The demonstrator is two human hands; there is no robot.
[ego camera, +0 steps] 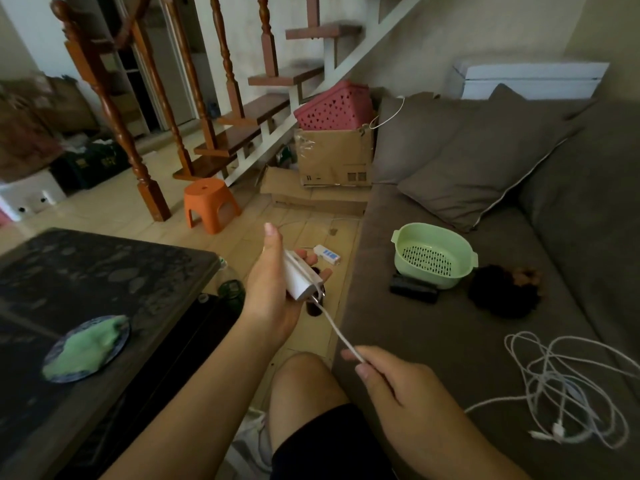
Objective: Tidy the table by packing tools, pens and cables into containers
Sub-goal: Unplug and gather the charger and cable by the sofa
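Note:
My left hand (273, 289) holds a white charger block (299, 277) above the floor between the dark table and the sofa. A white cable (337, 332) runs from the block's lower end down to my right hand (398, 386), which pinches it between thumb and fingers. The rest of the cable lies in a loose tangle (568, 386) on the sofa seat to the right, plug ends at the near side. A light green perforated basket (433, 254) stands on the sofa, beyond my right hand, with nothing visible inside.
A dark table (90, 271) at left carries a plate with a green cloth (86, 348). A black object (414, 289) and a dark furry thing (504, 292) lie beside the basket. A white power strip (327, 254) lies on the floor, an orange stool (209, 204) and cardboard boxes (334, 157) beyond.

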